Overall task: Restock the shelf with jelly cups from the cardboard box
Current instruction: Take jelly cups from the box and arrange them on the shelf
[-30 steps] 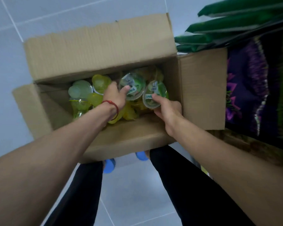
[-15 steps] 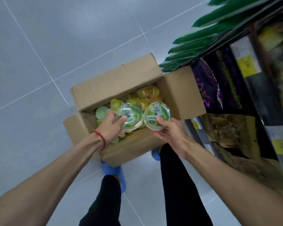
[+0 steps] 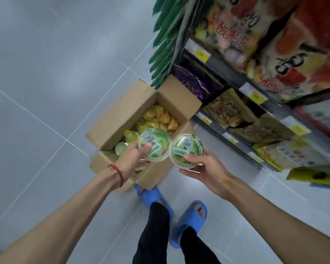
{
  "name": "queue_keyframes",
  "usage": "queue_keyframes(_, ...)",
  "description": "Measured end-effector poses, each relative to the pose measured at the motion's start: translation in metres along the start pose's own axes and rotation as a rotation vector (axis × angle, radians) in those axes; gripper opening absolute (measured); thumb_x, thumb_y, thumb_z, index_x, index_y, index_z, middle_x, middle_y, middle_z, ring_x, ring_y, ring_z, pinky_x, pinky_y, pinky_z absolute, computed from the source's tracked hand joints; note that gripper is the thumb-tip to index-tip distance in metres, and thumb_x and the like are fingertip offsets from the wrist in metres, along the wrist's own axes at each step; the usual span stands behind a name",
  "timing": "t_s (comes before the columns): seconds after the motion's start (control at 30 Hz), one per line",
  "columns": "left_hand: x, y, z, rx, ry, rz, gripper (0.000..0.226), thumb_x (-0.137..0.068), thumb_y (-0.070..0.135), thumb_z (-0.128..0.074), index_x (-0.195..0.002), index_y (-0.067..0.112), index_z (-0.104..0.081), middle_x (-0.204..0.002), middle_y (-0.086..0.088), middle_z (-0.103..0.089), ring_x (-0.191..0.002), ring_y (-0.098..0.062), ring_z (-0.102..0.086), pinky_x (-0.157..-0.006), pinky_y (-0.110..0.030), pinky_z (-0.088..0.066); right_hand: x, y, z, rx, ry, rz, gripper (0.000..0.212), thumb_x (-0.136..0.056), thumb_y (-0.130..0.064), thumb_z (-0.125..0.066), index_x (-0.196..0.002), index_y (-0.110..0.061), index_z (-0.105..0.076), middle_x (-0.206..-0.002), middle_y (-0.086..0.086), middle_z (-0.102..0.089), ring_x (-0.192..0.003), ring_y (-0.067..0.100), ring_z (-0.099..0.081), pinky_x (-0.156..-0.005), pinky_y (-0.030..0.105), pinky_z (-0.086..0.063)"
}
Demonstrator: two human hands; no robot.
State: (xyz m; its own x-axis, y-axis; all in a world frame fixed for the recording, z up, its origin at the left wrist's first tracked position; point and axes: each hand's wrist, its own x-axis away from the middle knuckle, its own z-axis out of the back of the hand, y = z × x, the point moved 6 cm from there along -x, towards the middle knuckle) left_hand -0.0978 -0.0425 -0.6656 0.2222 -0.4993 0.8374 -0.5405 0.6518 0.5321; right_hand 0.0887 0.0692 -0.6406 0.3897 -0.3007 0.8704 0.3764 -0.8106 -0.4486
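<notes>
The left hand (image 3: pixel 131 159) grips a green jelly cup (image 3: pixel 154 147), thumb on its lid. The right hand (image 3: pixel 204 168) grips a second cup (image 3: pixel 186 151) just beside it. Both are at centre frame, over the open box (image 3: pixel 120 121) with other cups (image 3: pixel 156 119). The shelf (image 3: pixel 236 79) fills the upper right.

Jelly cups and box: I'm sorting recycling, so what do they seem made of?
Left cup and right cup: probably clear glossy plastic, green contents showing through, under printed film lids. Box: matte brown corrugated cardboard, judging by its creased flaps.
</notes>
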Motion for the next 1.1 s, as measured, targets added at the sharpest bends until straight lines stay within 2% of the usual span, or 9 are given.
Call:
queue_keyframes(0.13, 0.034, 0.007, -0.033, 0.010, -0.038, -0.036, 0.056, -0.073, 0.034, -0.067, -0.124, 0.014, -0.057, -0.118, -0.007, -0.070, -0.098, -0.021, -0.066, -0.071, -0.032, -0.050, 0.042, 0.001, 0.026, -0.072, -0.011, 0.046, 0.054, -0.080, -0.005, -0.073, -0.132, -0.011, -0.062, -0.119, 0.014, -0.074, -0.107, 0.029, -0.074, -0.087, 0.043, -0.061)
queue_keyframes(0.23, 0.063, 0.006, -0.064, 0.087, -0.071, -0.035, 0.060, -0.076, 0.026, -0.069, -0.131, 0.005, -0.053, -0.118, -0.014, -0.070, -0.090, -0.025, -0.069, -0.064, -0.030, -0.053, 0.077, 0.005, 0.048, -0.115, -0.004, 0.079, 0.062, -0.070, -0.009, -0.076, -0.131, -0.003, -0.062, -0.117, 0.017, -0.074, -0.099, 0.028, -0.075, -0.077, 0.040, -0.062)
queue_keyframes(0.37, 0.113, 0.015, -0.110, 0.168, -0.102, -0.077, 0.056, -0.082, 0.001, -0.068, -0.131, 0.000, -0.042, -0.119, -0.019, -0.067, -0.088, -0.030, -0.071, -0.058, -0.031, -0.058, 0.134, 0.008, 0.074, -0.105, 0.036, 0.171, 0.036, -0.084, -0.014, -0.068, -0.118, -0.003, -0.062, -0.090, 0.011, -0.071, -0.071, 0.019, -0.070, -0.067, 0.036, -0.060)
queue_keyframes(0.43, 0.145, 0.024, -0.138, 0.147, -0.142, -0.128, 0.060, -0.078, -0.003, -0.069, -0.130, 0.002, -0.040, -0.122, -0.021, -0.064, -0.093, -0.034, -0.072, -0.064, -0.035, -0.060, 0.170, 0.004, 0.086, -0.103, 0.055, 0.240, 0.050, -0.079, -0.023, -0.072, -0.122, -0.003, -0.057, -0.084, 0.011, -0.065, -0.065, 0.021, -0.065, -0.065, 0.038, -0.059)
queue_keyframes(0.63, 0.236, 0.052, -0.207, 0.136, -0.304, -0.232, 0.056, -0.083, -0.005, -0.062, -0.132, 0.019, -0.048, -0.121, -0.016, -0.067, -0.103, -0.037, -0.069, -0.075, -0.040, -0.061, 0.277, -0.023, 0.116, -0.110, 0.048, 0.447, 0.028, -0.095, -0.015, -0.060, -0.122, -0.022, -0.052, -0.119, 0.016, -0.067, -0.097, 0.036, -0.073, -0.070, 0.046, -0.061)
queue_keyframes(0.73, 0.279, 0.065, -0.237, 0.078, -0.368, -0.256, 0.052, -0.083, -0.005, -0.063, -0.129, 0.014, -0.050, -0.121, -0.018, -0.067, -0.102, -0.037, -0.069, -0.072, -0.037, -0.061, 0.329, -0.040, 0.128, -0.112, 0.089, 0.522, 0.027, -0.095, -0.014, -0.059, -0.120, -0.022, -0.057, -0.103, 0.008, -0.073, -0.085, 0.025, -0.072, -0.058, 0.036, -0.058)
queue_keyframes(0.9, 0.339, 0.090, -0.278, -0.010, -0.373, -0.304, 0.074, -0.067, -0.005, -0.074, -0.131, 0.017, -0.042, -0.133, -0.021, -0.051, -0.105, -0.043, -0.066, -0.064, -0.039, -0.060, 0.396, -0.067, 0.139, -0.072, 0.135, 0.586, 0.019, -0.089, -0.020, -0.063, -0.107, -0.017, -0.063, -0.077, 0.001, -0.070, -0.057, 0.017, -0.059, -0.042, 0.021, -0.040)
queue_keyframes(0.97, 0.363, 0.101, -0.294, -0.032, -0.406, -0.311, 0.060, -0.076, -0.004, -0.069, -0.130, 0.010, -0.046, -0.125, -0.023, -0.058, -0.096, -0.042, -0.069, -0.058, -0.034, -0.059, 0.421, -0.079, 0.145, -0.057, 0.175, 0.605, 0.019, -0.084, -0.026, -0.066, -0.101, -0.017, -0.064, -0.077, -0.001, -0.068, -0.055, 0.016, -0.056, -0.040, 0.021, -0.036)
queue_keyframes(1.1, 0.407, 0.124, -0.318, -0.069, -0.465, -0.328, 0.034, -0.087, 0.002, -0.060, -0.121, 0.002, -0.056, -0.107, -0.019, -0.068, -0.085, -0.041, -0.071, -0.055, -0.030, -0.059, 0.466, -0.103, 0.151, 0.007, 0.248, 0.664, 0.051, -0.068, -0.039, -0.068, -0.112, -0.017, -0.055, -0.088, 0.005, -0.066, -0.052, 0.017, -0.055, -0.040, 0.022, -0.033)
